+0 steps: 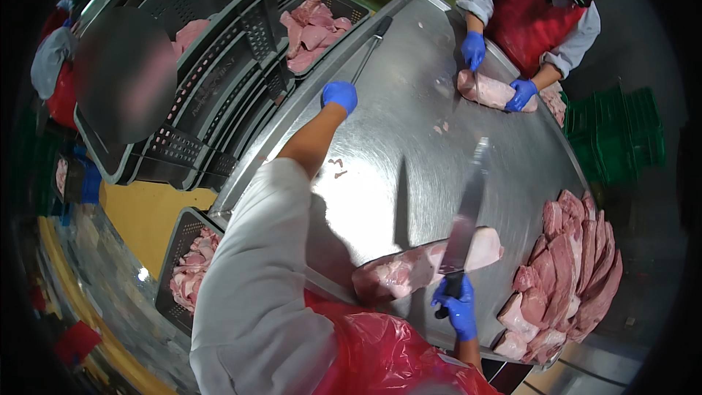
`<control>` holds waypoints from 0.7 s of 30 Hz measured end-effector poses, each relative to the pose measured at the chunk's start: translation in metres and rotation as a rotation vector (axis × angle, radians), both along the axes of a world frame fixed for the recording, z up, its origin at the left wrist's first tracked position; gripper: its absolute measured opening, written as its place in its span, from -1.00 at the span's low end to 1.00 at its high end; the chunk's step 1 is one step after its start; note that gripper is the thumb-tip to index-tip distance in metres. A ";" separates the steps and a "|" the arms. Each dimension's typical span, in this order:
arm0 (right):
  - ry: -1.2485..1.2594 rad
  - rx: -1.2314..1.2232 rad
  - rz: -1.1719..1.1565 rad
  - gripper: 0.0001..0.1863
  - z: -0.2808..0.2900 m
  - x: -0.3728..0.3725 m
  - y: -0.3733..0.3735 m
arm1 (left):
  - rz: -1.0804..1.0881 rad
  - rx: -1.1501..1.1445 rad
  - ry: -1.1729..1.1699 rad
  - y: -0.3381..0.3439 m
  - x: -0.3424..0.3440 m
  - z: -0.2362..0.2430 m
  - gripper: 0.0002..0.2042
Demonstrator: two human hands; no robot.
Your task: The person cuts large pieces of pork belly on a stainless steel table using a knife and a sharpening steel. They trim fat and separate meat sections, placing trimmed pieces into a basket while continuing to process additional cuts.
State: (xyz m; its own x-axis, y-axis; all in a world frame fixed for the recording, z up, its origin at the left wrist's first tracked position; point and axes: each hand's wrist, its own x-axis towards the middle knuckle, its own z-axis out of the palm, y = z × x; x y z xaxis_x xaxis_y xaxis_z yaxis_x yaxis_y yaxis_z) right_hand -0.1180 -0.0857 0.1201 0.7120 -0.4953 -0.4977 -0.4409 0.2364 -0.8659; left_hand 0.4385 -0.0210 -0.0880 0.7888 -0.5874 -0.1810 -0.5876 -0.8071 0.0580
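Note:
In my right hand is a long knife, its black handle wrapped by blue-gloved fingers and its wide blade pointing away over the table. Below the blade lies a long pale pork loin with a white fatty end, near the table's front edge. My left arm stretches far across to the table's left edge. There my blue-gloved left hand is closed at the near end of a sharpening steel, whose dark handle points away. My fingers partly hide that end of the rod.
Trimmed meat strips are piled on the right of the steel table. Across it, a co-worker in a red apron cuts another meat piece. Grey crates stack at left; a meat-filled crate stands lower left; green crates stand right.

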 end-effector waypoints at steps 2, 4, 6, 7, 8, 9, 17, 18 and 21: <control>-0.104 -0.019 -0.067 -0.63 0.015 -0.011 -0.011 | -0.142 0.051 0.058 0.004 -0.041 -0.016 -0.73; -0.136 -0.035 -0.204 -0.75 0.013 -0.022 -0.012 | -0.157 0.019 0.192 -0.013 -0.102 0.021 -0.67; -0.131 -0.043 -0.310 -0.78 0.004 -0.027 -0.008 | -0.107 -0.129 0.126 -0.011 -0.119 0.034 -0.56; -0.127 -0.047 -0.362 -0.80 -0.001 -0.031 -0.005 | -0.155 -0.185 0.009 -0.009 -0.119 0.039 -0.52; -0.188 -0.105 -0.397 -0.77 -0.004 -0.039 0.000 | -0.188 -0.232 -0.113 0.001 -0.121 0.043 -0.48; -0.258 -0.163 -0.432 -0.75 -0.008 -0.048 0.003 | -0.298 -0.231 -0.277 0.008 -0.113 0.054 -0.46; -0.330 -0.347 -0.635 -0.72 0.008 -0.113 0.039 | -0.683 -0.411 0.011 0.082 -0.133 0.069 -0.46; -0.345 -0.296 -0.674 -0.81 -0.006 -0.129 0.039 | -0.752 -0.385 -0.016 0.089 -0.133 0.060 -0.41; -0.050 -0.504 -0.669 -0.88 -0.045 -0.177 0.042 | -0.795 -0.428 -0.077 0.107 -0.145 0.059 -0.29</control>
State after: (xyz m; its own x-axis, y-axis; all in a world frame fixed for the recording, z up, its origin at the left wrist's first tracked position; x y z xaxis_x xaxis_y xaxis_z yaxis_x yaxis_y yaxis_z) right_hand -0.2952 -0.0438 0.0747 0.2037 -0.9758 -0.0791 -0.3039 0.0137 -0.9526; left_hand 0.2939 0.0862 -0.0291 0.1228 -0.9688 0.2151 -0.9771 -0.0801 0.1972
